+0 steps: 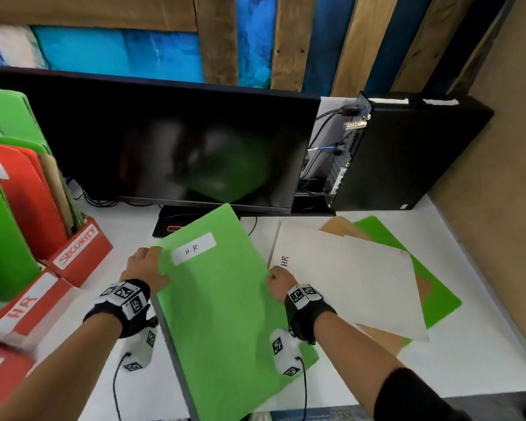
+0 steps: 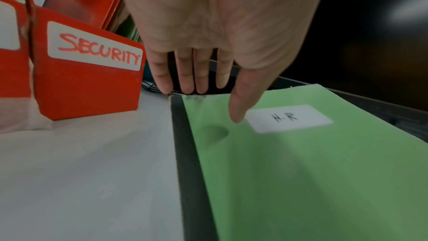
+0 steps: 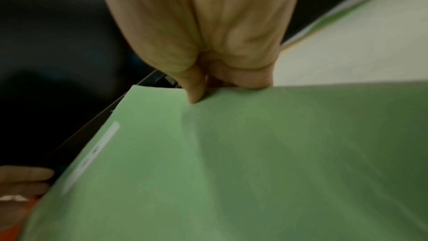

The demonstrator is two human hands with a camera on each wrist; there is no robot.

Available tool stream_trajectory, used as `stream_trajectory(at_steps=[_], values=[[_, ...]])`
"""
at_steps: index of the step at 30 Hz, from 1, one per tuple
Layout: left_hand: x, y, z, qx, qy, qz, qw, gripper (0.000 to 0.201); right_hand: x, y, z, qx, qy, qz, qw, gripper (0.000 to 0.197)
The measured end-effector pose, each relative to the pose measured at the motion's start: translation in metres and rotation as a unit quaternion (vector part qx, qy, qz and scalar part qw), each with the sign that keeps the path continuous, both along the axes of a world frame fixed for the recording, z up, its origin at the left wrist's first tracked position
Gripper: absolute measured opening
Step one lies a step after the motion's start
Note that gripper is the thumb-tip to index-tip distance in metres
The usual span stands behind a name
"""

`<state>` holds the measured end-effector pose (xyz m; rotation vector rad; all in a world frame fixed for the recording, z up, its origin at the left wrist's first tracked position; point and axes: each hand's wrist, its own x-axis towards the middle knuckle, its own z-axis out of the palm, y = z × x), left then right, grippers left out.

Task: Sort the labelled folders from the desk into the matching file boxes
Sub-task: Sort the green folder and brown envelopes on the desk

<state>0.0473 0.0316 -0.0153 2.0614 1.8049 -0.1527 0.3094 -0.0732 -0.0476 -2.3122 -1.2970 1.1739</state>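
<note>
A green folder [image 1: 225, 314] [image 2: 301, 171] [image 3: 254, 153] with a white "H.R" label is lifted at a tilt over the white desk [image 1: 468, 360]. My right hand [image 1: 278, 281] [image 3: 201, 92] pinches its right edge, thumb on top. At its top left corner is my left hand [image 1: 146, 265] [image 2: 213, 102], with straight fingers [image 2: 187, 80] against the edge and the thumb over the face beside the label. The red HR file box [image 1: 28, 305] stands at the left, the red SECURITY box [image 1: 79, 253] [image 2: 88, 80] just behind it.
A white folder marked HR [image 1: 346, 278] lies on a tan folder [image 1: 343, 227] and another green one [image 1: 438, 299] at the right. A dark monitor [image 1: 170, 147] and a black computer tower [image 1: 407, 153] stand behind. The boxes hold upright green and red folders [image 1: 22, 192].
</note>
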Motion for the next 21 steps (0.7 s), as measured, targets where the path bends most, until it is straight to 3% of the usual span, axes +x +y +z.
stream_trajectory(at_steps=[2, 4, 13, 21], values=[[0.002, -0.011, -0.008, -0.054, -0.003, -0.038, 0.998, 0.065, -0.021, 0.003, -0.007, -0.014, 0.037, -0.028, 0.999, 0.021], [0.007, -0.024, -0.018, -0.090, -0.017, -0.064, 0.994, 0.065, -0.036, 0.005, -0.009, -0.023, 0.071, -0.053, 0.996, 0.027], [0.014, -0.056, -0.045, -0.147, 0.003, -0.088, 0.985, 0.082, -0.064, -0.011, -0.014, -0.095, 0.102, -0.062, 0.988, 0.041], [0.009, -0.046, -0.044, -0.139, 0.011, -0.098, 0.985, 0.086, -0.065, 0.012, -0.010, -0.016, 0.073, -0.097, 0.992, 0.033]])
